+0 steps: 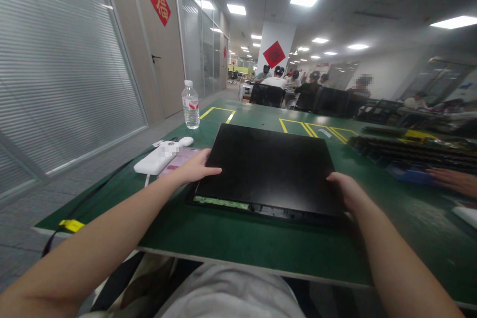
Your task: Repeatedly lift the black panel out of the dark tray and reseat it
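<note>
Panel (270, 169) has 2 edges clasped in my left hand (198, 166) and right hand (346, 191), circuit strip (222, 202) below them still uncovered.

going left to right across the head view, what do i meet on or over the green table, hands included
Yellow tag → white device → left hand → black panel → right hand → another person's hand
</note>
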`<act>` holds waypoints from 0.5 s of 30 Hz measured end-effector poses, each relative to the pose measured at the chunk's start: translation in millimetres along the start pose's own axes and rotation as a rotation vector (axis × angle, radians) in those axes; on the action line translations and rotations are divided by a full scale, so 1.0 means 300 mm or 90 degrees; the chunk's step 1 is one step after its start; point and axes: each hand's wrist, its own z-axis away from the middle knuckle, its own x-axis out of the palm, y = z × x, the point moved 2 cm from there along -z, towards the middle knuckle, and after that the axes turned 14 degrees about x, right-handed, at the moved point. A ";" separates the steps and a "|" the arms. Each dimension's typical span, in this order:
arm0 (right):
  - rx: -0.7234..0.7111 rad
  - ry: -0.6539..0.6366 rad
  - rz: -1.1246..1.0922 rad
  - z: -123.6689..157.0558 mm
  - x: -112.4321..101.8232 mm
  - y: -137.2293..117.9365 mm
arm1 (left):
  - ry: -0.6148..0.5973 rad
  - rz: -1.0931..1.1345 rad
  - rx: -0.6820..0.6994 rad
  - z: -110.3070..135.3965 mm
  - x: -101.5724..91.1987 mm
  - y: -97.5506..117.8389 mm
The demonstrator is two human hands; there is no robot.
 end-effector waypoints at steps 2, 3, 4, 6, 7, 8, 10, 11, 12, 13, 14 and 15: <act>0.000 0.002 -0.005 0.002 0.001 0.000 | -0.002 -0.019 0.009 -0.001 -0.003 0.003; 0.000 0.003 -0.006 0.002 0.001 0.000 | -0.004 -0.030 0.014 -0.002 -0.004 0.005; -0.002 0.003 -0.007 0.003 0.001 0.001 | -0.005 -0.042 0.018 -0.003 -0.006 0.007; -0.005 0.005 -0.009 0.002 0.001 0.002 | -0.006 -0.066 0.023 -0.005 -0.008 0.010; -0.005 0.005 -0.010 0.003 0.002 0.002 | -0.005 -0.076 0.025 -0.005 -0.008 0.010; -0.004 0.004 -0.012 0.004 0.002 0.002 | -0.005 -0.085 0.027 -0.005 -0.008 0.010; 0.002 0.000 -0.013 0.010 0.003 0.003 | -0.009 -0.104 0.031 -0.004 -0.008 0.010; 0.004 -0.004 -0.013 0.014 0.004 0.002 | -0.012 -0.117 0.035 -0.004 -0.009 0.009; 0.006 -0.009 -0.014 0.019 0.005 0.001 | -0.015 -0.133 0.039 -0.004 -0.009 0.009; 0.006 -0.014 -0.015 0.024 0.005 -0.001 | -0.017 -0.149 0.043 -0.003 -0.009 0.009; 0.004 -0.018 -0.018 0.028 0.004 -0.002 | -0.019 -0.164 0.046 -0.003 -0.010 0.010; 0.000 -0.023 -0.022 0.031 0.003 -0.005 | -0.017 -0.175 0.049 -0.003 -0.010 0.012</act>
